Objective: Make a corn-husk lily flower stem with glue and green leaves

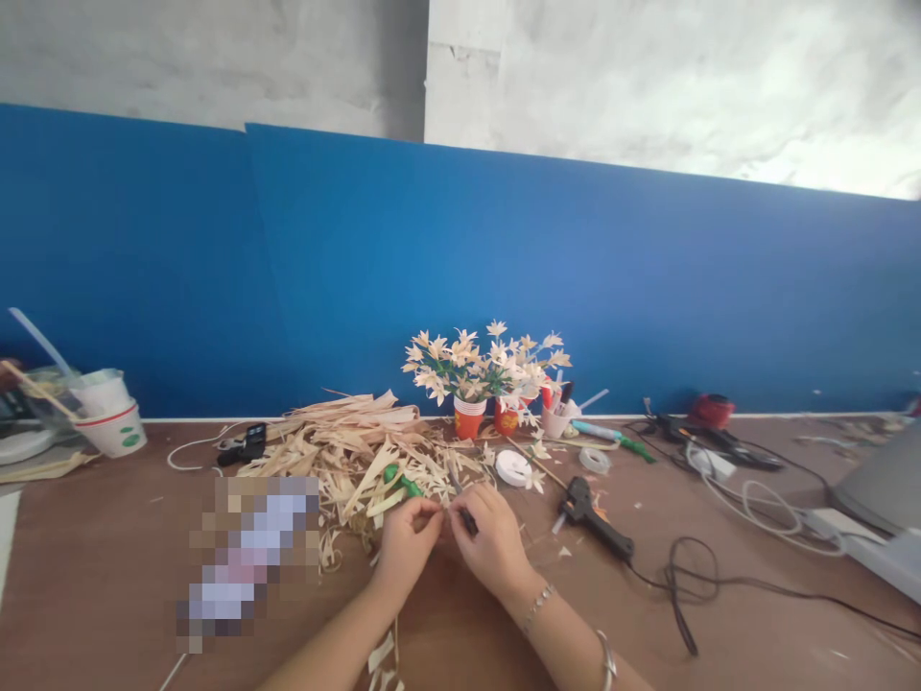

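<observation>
My left hand [409,545] is closed in a pinch, its fingertips almost meeting those of my right hand; whatever it grips is too small to make out. In my closed right hand [493,539] is a slim dark tool [467,520] with a narrow tip pointing away from me; its exact kind is unclear. Just beyond both hands lies a pile of pale dried husk strips [360,441], with green tape [410,487] at its near edge. Behind stand pale star-shaped flowers [467,355] in a red paper cup [470,419].
On the right lie a black glue gun [597,518] with its cord, a white tape roll [513,467], a clear tape roll [594,461] and a white power strip [863,547]. A blurred-out object [248,557] is left of my hands. White cups [115,429] stand far left; a blue partition [460,259] closes the back.
</observation>
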Demonstrator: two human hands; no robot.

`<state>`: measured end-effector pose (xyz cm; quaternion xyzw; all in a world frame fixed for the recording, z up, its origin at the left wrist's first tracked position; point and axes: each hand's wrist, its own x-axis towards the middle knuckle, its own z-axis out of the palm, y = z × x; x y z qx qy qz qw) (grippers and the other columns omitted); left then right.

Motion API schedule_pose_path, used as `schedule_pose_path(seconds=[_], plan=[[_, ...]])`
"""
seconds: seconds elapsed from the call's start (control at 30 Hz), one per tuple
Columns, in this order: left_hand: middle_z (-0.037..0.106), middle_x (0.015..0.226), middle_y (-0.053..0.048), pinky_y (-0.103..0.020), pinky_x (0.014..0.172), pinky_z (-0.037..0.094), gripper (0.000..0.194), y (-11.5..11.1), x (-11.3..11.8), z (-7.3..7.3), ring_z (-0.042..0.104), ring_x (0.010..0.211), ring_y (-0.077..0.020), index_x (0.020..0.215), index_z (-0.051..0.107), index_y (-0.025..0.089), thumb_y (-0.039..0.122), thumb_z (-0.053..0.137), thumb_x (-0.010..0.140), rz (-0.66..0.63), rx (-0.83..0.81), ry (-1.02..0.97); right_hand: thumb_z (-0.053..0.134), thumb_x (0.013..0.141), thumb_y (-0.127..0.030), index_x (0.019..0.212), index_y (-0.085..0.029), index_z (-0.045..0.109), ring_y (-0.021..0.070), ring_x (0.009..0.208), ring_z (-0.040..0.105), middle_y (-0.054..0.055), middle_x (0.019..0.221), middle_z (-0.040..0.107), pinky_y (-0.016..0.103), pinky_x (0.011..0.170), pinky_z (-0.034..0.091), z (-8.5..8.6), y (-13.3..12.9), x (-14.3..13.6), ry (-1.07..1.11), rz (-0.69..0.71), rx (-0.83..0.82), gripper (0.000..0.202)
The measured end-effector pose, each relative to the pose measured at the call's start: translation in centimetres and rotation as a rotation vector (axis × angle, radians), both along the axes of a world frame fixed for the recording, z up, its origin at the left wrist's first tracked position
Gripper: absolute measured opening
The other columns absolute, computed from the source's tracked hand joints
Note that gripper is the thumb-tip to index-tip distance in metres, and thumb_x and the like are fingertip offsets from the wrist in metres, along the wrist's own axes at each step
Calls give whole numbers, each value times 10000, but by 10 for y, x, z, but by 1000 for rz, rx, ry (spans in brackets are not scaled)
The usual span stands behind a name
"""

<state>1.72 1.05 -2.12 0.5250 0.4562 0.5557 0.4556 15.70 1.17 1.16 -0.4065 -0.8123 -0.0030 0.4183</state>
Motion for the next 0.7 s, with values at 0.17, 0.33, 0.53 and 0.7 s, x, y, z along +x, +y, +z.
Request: schedule_pose_path(seconds=[0.17,0.33,0.53,0.7], plan=[[625,615,-16,-268,568,489,138,-1,1,2,598,581,-161,684,594,155,291,609,692,-15,-2,-30,488,800,-117,719,-188,522,167,696,478,29,703,543,276,640,376,2,-1,0,0,1,11,113],[621,615,-14,-263,563,485,151,-3,1,5,590,577,-156,687,591,151,300,615,693,-21,2,-21,493,799,-122,711,-188,529,160,687,486,23,693,540,267,634,378,3,-1,0,2,3,22,116],[591,575,7,-247,509,470,173,-4,2,8,568,532,-142,671,577,150,316,619,691,-23,-22,-44,486,802,-119,711,-192,527,165,693,495,27,696,545,271,644,383,3,-3,-1,9,14,20,123],[585,542,19,-238,491,458,187,-5,2,14,557,498,-132,642,563,155,325,637,667,-15,-38,-91,484,724,-108,881,-188,538,191,794,511,52,826,564,301,718,410,6,-6,1,142,67,-57,185]])
